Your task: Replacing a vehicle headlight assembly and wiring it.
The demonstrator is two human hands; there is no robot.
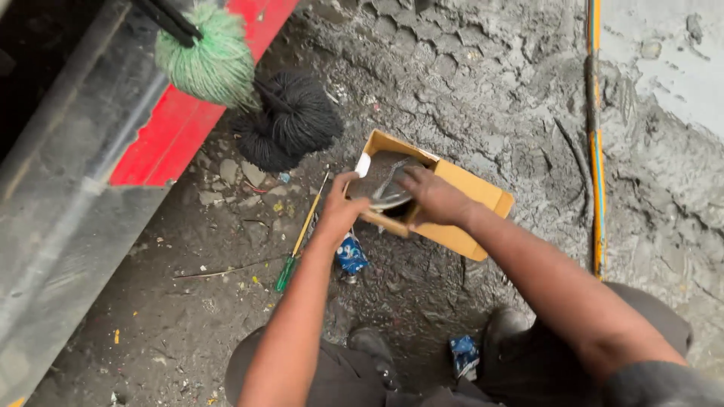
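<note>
Fingers of the left hand (341,205) curl round the near rim of a round metal plate (385,188), thumb on top; right hand (435,197) fingers press flat upon its face. It sits in an open cardboard box (460,215) on the muddy ground (483,98). It looks stiff, grimy, likely slippery; the rim seems the best grip.
</note>
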